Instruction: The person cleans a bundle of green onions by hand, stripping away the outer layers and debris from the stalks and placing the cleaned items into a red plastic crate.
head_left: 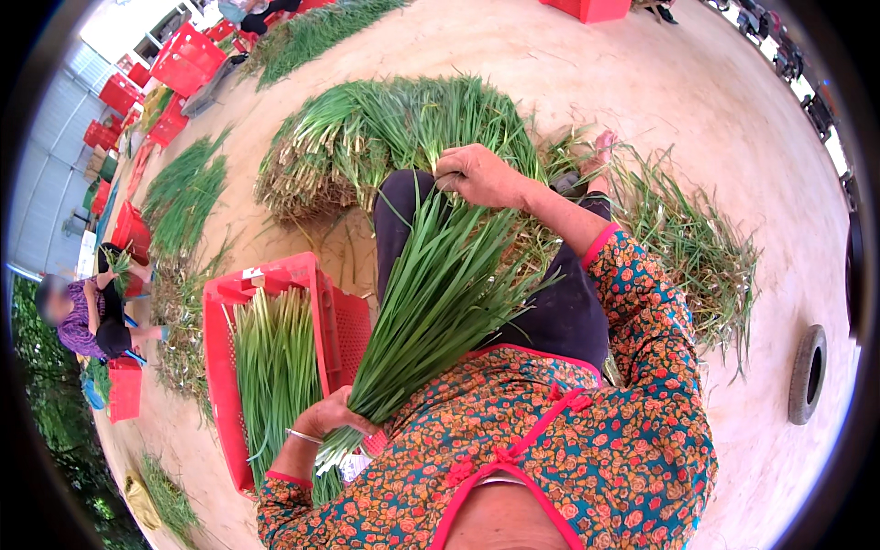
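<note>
My left hand [335, 414] is closed around the pale stem ends of a thick bunch of garlic chives [426, 302]. Its green leaves fan up across my lap toward my knees. Over my raised knee, my right hand [481, 174] is pinched, apparently on a few thin chive stalks; its fingertips are partly hidden. Just beyond it lies a big heap of chives [394, 115], with root ends to the left. Beside my left arm, a red plastic crate [220, 385] holds chives laid lengthwise [280, 357], pale ends at the far side.
Loose chive scraps [683, 247] litter the floor to my right, and a tyre [808, 374] stands farther right. At the left a person [87, 316] sits among more chives [188, 197]. Red crates [186, 60] are stacked at the far left.
</note>
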A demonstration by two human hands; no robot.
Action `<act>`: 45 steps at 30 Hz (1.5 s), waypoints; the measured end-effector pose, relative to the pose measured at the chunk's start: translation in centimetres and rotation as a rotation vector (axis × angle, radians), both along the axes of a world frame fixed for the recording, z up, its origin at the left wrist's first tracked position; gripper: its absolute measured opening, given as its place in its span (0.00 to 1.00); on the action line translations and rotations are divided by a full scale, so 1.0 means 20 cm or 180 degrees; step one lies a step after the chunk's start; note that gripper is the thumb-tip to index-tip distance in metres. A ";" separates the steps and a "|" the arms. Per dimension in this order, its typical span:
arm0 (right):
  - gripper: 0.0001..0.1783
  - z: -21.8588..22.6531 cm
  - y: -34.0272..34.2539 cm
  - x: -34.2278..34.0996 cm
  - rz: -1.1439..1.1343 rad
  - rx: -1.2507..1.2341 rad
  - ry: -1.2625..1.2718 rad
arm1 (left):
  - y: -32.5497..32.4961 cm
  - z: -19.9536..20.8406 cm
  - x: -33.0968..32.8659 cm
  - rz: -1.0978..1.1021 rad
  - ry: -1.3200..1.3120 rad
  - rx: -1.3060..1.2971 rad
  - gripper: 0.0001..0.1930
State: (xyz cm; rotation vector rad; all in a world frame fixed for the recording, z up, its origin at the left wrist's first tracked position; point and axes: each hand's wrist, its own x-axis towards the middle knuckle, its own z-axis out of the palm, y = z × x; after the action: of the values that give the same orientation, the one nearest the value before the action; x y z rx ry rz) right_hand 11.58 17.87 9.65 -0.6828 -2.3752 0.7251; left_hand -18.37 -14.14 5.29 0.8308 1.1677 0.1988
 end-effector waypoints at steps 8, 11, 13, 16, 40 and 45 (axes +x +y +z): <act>0.08 0.17 0.22 0.26 -0.1070 -0.0813 0.0894 | -0.16 -0.04 -0.02 0.0139 -0.0020 0.0378 0.35; 0.11 0.13 0.19 0.13 -0.0526 0.0544 0.0088 | -0.16 -0.07 -0.04 0.0138 0.0025 0.0511 0.38; 0.13 0.07 0.16 0.00 -0.0347 0.0424 -0.0801 | -0.15 -0.06 -0.01 0.0248 -0.0017 0.0457 0.39; 0.10 0.02 0.09 -0.05 0.0062 0.0697 -0.1086 | -0.14 -0.03 0.01 0.0347 -0.0109 0.0227 0.41; 0.10 0.28 0.04 -0.16 -0.0822 -0.0881 0.0812 | -0.28 -0.21 0.06 0.1418 -0.0691 -0.0458 0.46; 0.20 0.48 0.09 0.14 -0.1694 -0.0581 0.0082 | -0.28 -0.16 0.12 0.1643 -0.0817 -0.0451 0.43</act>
State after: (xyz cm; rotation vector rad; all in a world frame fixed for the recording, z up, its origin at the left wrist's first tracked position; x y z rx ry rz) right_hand 14.44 19.72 19.28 -1.3061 -1.9793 0.7051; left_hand -15.94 -19.71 2.08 0.3527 1.1185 0.6214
